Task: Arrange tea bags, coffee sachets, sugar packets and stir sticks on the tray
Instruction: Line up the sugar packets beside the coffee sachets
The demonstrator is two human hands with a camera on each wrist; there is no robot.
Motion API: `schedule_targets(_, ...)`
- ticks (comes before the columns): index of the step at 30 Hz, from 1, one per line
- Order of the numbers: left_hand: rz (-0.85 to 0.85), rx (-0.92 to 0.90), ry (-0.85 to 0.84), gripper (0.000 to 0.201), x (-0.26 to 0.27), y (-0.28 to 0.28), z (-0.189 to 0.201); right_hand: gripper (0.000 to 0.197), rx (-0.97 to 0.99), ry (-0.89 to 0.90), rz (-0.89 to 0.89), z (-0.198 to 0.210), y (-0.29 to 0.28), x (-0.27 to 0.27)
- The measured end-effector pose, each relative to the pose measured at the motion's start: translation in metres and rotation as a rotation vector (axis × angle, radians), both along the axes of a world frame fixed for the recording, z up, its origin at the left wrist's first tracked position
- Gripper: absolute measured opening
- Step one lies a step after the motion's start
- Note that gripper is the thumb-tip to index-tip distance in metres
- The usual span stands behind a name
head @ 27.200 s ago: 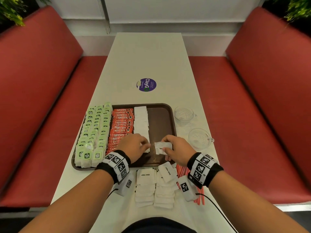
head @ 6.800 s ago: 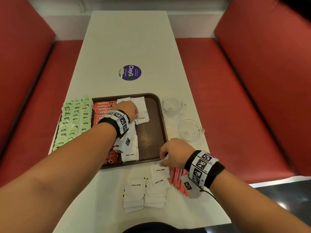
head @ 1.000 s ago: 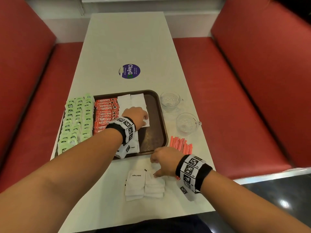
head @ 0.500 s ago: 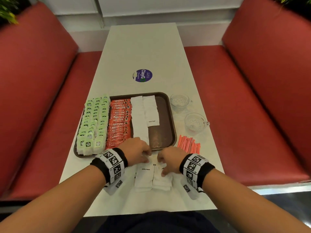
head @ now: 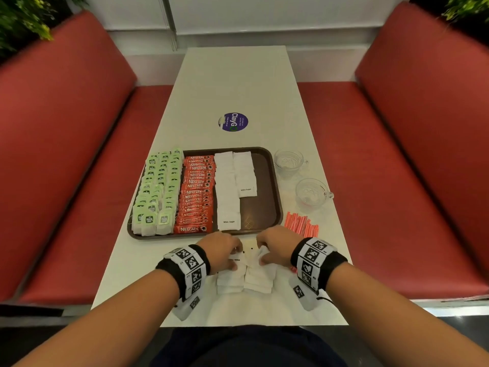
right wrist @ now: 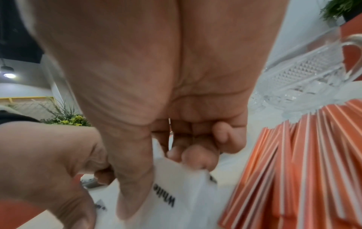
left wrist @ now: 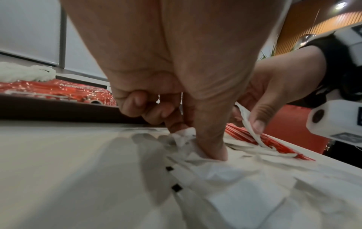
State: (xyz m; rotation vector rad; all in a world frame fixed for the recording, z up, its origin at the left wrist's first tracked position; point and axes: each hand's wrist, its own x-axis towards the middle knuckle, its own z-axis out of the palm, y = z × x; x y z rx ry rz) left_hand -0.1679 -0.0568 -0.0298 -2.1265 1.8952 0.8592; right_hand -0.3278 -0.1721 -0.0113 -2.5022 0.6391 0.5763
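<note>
Loose sugar packets [head: 244, 280] lie on the surface nearer than the tray [head: 272, 181]. Left hand [head: 221, 251] grip pinches one packet [left wrist: 185, 136]; right hand [head: 275, 246] grip pinches another [right wrist: 176, 193]. Stir sticks [head: 301, 225] just right of tray. On tray: tea bags [head: 156, 192], coffee sachets [head: 197, 194], sugar rows [head: 227, 189].

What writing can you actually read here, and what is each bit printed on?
"NESCAFE" and "CLASSIC": red coffee sachets on the tray.
"White Sugar": white sugar packets on the tray.
"White", partly hidden: sugar packet pinched in the right hand.
"ClayGo": purple round sticker on the table; its small print is unreadable.
Green tea bags: logo too small to read.
Wristband squares: coded patterns, no words.
</note>
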Motion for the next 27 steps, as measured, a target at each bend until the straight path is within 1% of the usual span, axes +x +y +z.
schedule_targets(1,-0.003,0.01,-0.002,0.044,-0.001,0.0,0.001,0.023,0.002,-0.01,-0.002,0.001,-0.001,-0.001)
schedule_targets(4,-0.026,0.005,-0.025,0.027,-0.001,-0.001,0.003,0.026,-0.016,-0.046,-0.012,0.007,-0.003,-0.007)
schedule_targets(6,-0.019,-0.023,-0.006,0.028,0.001,-0.001,0.005,0.026,-0.005,-0.071,-0.046,0.009,-0.005,-0.01)
schedule_targets(8,-0.002,-0.078,0.035,0.027,0.006,-0.002,0.011,0.025,0.032,-0.089,-0.081,0.009,-0.007,-0.012)
schedule_targets(10,0.04,-0.164,0.096,0.017,0.012,-0.005,0.021,0.026,0.138,-0.102,-0.142,0.011,-0.008,-0.015)
schedule_targets(12,0.108,-0.251,0.161,0.011,0.018,-0.01,0.031,0.023,0.181,-0.105,-0.168,0.012,-0.009,-0.016)
schedule_targets(14,0.165,-0.319,0.198,0.01,0.022,-0.015,0.041,0.02,0.172,-0.141,-0.176,0.013,-0.01,-0.014)
schedule_targets(17,0.191,-0.38,0.175,0.014,0.023,-0.022,0.048,0.034,0.185,-0.315,-0.191,0.017,-0.012,-0.011)
schedule_targets(18,0.204,-0.387,0.182,0.015,0.022,-0.023,0.048,0.035,0.198,-0.375,-0.199,0.019,-0.012,-0.009)
schedule_targets(21,0.227,-0.392,0.268,0.014,0.018,-0.023,0.045,0.022,0.16,-0.501,-0.199,0.023,-0.014,-0.003)
schedule_targets(24,0.23,-0.436,0.286,0.021,0.014,-0.023,0.045,0.013,0.097,-0.538,-0.213,0.019,-0.019,0.0)
schedule_targets(27,0.22,-0.455,0.255,0.02,0.011,-0.027,0.045,0.015,0.047,-0.532,-0.174,0.012,-0.024,0.001)
